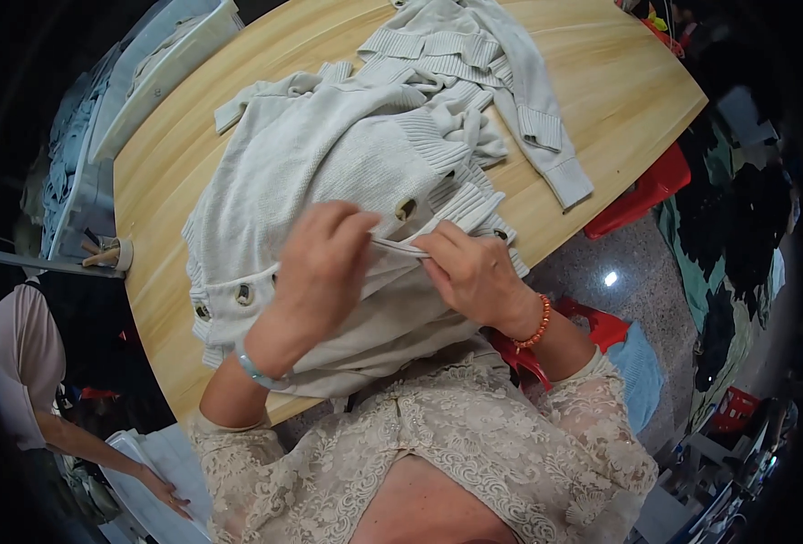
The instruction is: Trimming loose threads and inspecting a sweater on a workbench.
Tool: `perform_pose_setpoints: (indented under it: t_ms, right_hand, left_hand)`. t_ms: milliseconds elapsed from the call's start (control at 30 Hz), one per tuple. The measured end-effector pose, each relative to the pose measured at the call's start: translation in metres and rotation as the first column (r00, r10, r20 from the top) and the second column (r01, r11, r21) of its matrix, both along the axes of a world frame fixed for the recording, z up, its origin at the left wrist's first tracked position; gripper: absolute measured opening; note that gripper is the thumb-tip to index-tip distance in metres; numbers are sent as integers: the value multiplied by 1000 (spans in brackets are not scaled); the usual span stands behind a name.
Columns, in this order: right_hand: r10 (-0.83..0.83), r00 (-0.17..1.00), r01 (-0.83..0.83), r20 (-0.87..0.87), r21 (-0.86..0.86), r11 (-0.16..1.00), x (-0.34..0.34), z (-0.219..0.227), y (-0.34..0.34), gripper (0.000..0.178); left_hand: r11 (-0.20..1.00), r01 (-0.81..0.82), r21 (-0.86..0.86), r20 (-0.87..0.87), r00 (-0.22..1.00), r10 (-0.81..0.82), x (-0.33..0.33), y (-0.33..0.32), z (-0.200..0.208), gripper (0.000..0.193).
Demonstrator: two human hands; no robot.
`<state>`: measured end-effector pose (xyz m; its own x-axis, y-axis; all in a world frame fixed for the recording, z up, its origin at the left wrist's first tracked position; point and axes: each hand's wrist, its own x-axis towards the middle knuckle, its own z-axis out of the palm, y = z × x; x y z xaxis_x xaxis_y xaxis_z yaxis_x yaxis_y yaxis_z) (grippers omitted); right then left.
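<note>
Light wood-grain worktop (628, 82) with curved edge. Across near part: heaped pale knit garments (274, 199) with dark buttons (406, 210). Toward far edge: similar ribbed sweater (519, 68).

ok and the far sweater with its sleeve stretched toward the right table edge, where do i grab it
Probably by the sleeve's end, coming in from the right. The far sweater has that end lying flat with bare tabletop beside it, while its body is bunched up against the knit pile.
</note>
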<state>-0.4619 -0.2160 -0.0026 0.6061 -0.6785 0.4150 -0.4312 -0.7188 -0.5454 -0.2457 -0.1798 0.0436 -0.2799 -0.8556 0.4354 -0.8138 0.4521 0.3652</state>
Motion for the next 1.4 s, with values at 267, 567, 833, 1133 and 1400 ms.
perform_pose_setpoints:
  t_ms: [267,567,833,1133,1400]
  right_hand:
    - [-11,991,8,135,27,1000,3,-9,-1,22]
    - [14,996,-16,88,21,1000,6,-7,-4,22]
    - [-27,993,27,116,3,1000,11,-18,-4,24]
    - [-84,964,92,251,-18,996,24,-24,-4,39]
    - [-3,995,-3,99,58,998,8,-15,-9,35]
  left_hand:
    - [949,8,315,-5,1000,-6,-18,-41,-17,21]
    - [954,-19,298,-53,998,36,-24,-38,-27,23]
    - [826,199,528,-418,907,48,-5,-57,-17,11]
    - [714,431,551,-772,588,241,-3,-53,-36,17]
    - [922,278,270,-327,927,-184,-1,-29,-41,19]
